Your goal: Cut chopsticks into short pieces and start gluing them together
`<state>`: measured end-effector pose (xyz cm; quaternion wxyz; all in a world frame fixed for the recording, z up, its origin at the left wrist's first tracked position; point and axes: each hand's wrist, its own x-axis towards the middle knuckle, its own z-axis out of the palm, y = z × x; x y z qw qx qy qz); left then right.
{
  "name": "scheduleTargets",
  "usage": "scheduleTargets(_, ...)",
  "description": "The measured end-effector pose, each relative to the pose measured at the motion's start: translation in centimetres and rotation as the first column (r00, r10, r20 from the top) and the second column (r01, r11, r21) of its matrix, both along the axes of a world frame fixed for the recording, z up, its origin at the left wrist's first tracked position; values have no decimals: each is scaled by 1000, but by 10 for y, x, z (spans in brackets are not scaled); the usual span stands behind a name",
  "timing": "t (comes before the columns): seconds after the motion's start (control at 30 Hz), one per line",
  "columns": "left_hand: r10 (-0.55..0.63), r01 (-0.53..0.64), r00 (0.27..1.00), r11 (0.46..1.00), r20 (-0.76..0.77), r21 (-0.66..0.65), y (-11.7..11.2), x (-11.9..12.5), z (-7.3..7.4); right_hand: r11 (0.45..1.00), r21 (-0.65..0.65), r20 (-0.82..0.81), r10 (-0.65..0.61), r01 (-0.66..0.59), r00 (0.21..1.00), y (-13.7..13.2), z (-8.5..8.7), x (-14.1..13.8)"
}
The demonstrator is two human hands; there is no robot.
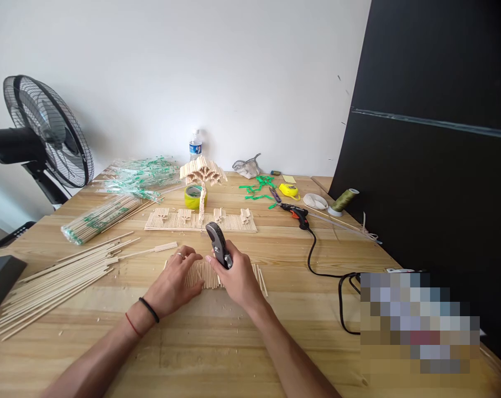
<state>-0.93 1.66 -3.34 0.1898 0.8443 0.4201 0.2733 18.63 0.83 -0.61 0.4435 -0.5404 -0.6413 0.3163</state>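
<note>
Near the desk (217, 342) edge, the left hand (173, 282) lies flat with spread fingers on a row of short sticks (209, 278), and the right hand (238, 279) has its grip closed around the handles of a cutter (218, 243). It seems the step is evening the cut sticks into one mat; a next move would need level ends. Each stick points from near to far while the row runs left-right, and the cutter's long axis rises away, toward the stick model (201, 221).
</note>
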Motion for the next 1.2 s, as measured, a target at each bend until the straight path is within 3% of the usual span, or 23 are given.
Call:
scheduleTargets(0.27, -166, 163, 986, 982, -31, -100, -2, -2, 7, 1000, -5, -5, -1, 1, 1000, -1, 1, 0)
scheduleTargets(0.57, -173, 164, 982, 980, -74, -112, 1, -5, 9, 1000, -14, -1, 0, 0, 1000, -1, 1, 0)
scheduleTargets(0.87, -180, 178, 974, 984, -134, -26, 2, -6, 9, 999, -22, 28, -30, 31, 999, 2, -2, 2)
scheduleTargets(1.03, -176, 174, 973, 984, -149, -24, 3, -7, 7, 992, -69, 279, -82, 105, 957, 6, -4, 5)
scheduleTargets(1.2, -165, 166, 973, 986, -163, -11, 3, -6, 8, 984, -138, 493, -28, 110, 870, 7, -2, 7)
